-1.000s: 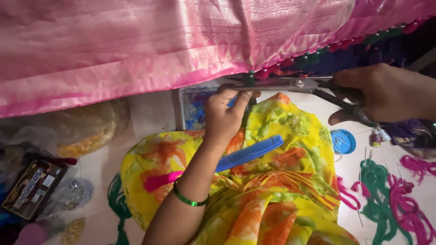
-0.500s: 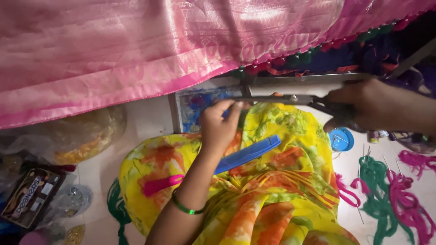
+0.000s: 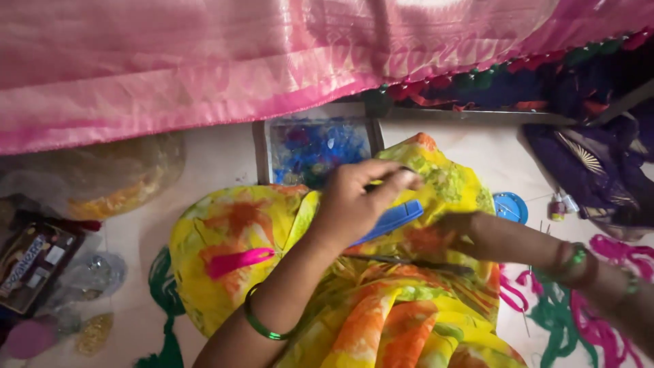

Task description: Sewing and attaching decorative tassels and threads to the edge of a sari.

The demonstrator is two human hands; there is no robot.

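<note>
Head view: left hand (image 3: pixel 357 204) hides most of right hand (image 3: pixel 458 228).

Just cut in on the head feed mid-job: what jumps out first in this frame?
The pink cloth spans the whole top of the view, with a row of coloured tassels along its right edge. Below it, yellow floral fabric fills the centre, where the left hand pinches something small above a blue comb; the right hand rests beside it.
</note>
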